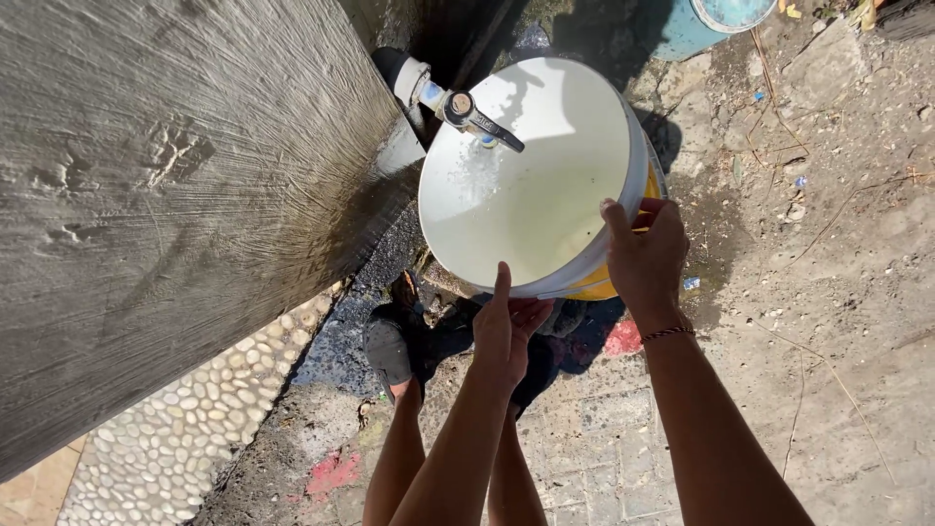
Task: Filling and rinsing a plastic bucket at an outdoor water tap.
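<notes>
Bucket (531, 185) under tap (467, 109), left hand (506, 326) spread beneath rim, right hand (645, 258) gripping rim.

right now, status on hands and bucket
Left hand open, palm against white bucket rim. Right hand gripping rim. Bucket sits under tap, water inside. Nothing blocking.

The bucket (531, 185) sat under the tap (467, 109) projecting from the wall (175, 195) at left, with both hands at its near rim.
</notes>
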